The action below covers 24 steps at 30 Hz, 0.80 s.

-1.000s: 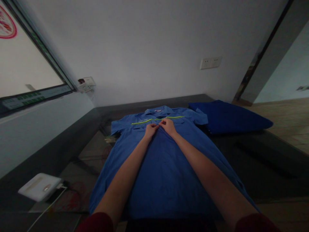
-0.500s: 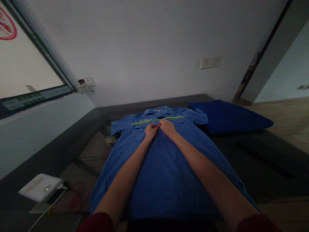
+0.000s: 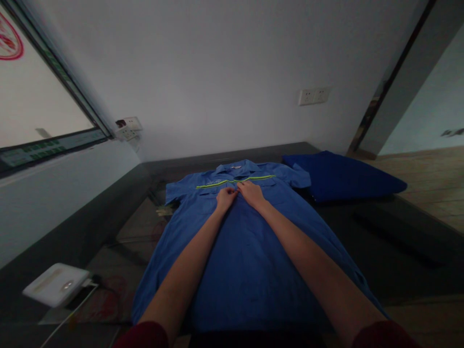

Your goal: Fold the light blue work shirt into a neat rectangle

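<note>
A blue short-sleeved work shirt lies spread on the dark table, collar toward the wall, a yellow-green stripe across its chest. My left hand pinches the shirt's front placket just below the stripe. Close against it, my right hand grips the same placket, its fingertips almost meeting those of the left. Whatever small part sits between the fingertips, such as a button, is hidden. Both forearms stretch over the lower half of the shirt.
On the right, a folded bright blue cloth lies on the dark table. A white box-shaped device with a cable stands at the left. Wall sockets are above the table, and a window is at upper left.
The fingers of my right hand have shifted slightly on the placket. My left hand keeps its pinch, and the shirt lies as before. The view has moved a little.
</note>
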Tool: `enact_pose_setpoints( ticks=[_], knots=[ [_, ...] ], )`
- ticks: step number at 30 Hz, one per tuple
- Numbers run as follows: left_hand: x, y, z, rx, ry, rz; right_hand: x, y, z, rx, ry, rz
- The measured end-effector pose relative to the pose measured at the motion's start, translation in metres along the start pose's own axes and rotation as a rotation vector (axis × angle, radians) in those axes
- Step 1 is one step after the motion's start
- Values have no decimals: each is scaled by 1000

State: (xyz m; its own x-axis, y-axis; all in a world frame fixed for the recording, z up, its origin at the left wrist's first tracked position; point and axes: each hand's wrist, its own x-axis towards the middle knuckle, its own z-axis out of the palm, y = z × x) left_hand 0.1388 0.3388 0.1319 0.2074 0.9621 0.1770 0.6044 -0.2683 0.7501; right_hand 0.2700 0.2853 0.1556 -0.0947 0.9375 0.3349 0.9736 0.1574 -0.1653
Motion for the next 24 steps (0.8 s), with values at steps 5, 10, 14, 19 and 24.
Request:
enact_pose_setpoints(
  ticks=[5,10,14,19,24],
  knots=[
    [2,-4,1,47,-28,-17,1,7,7,74,41,19],
    [1,-5,1,75,-17,-11,9,13,13,175,52,38],
    [-1,-7,2,58,5,3,11,17,14,240,40,7],
    [0,-10,4,-16,19,59,9,21,12,300,55,-5],
    [2,-11,5,-68,32,110,11,29,16,361,80,44]
  ],
)
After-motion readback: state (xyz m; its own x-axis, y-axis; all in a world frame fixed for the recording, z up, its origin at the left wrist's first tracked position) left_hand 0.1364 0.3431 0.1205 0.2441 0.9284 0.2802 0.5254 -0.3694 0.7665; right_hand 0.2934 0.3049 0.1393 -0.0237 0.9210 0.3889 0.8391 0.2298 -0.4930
